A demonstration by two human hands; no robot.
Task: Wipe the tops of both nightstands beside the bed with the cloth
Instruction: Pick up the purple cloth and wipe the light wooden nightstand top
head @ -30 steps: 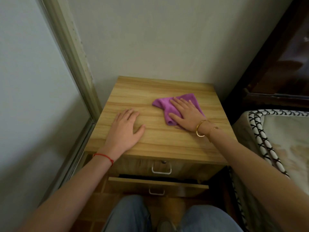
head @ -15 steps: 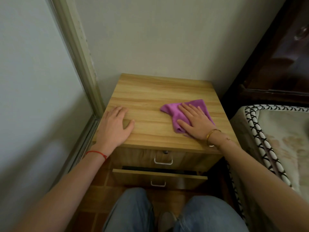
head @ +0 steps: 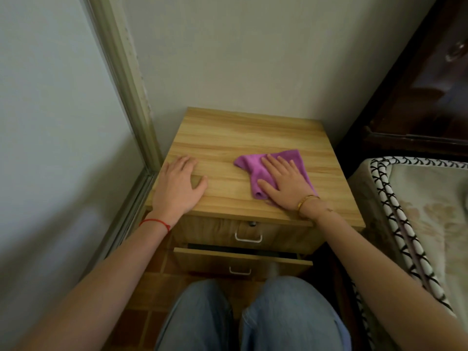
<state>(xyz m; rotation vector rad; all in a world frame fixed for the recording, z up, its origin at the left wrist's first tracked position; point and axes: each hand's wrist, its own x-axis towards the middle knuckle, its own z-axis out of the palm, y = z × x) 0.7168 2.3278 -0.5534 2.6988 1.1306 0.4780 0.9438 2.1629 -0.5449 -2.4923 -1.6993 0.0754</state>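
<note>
A light wooden nightstand [head: 243, 138] stands against the wall between a door frame and the bed. A crumpled purple cloth [head: 249, 164] lies on the right half of its top. My right hand [head: 283, 181] presses flat on the cloth with fingers spread, a gold bangle on the wrist. My left hand [head: 177, 186] rests flat on the bare top at the front left corner, holding nothing, with a red string on its wrist.
The lower drawer [head: 240, 262] of the nightstand stands slightly pulled out below the closed upper drawer. The bed's mattress [head: 417, 224] with black-and-white piping is at the right. A dark wooden headboard [head: 417, 97] rises behind it. My knees in jeans [head: 253, 315] are at the bottom.
My right hand has slid the cloth rightward and toward the front edge. My left hand has shifted to the front left corner of the top.
</note>
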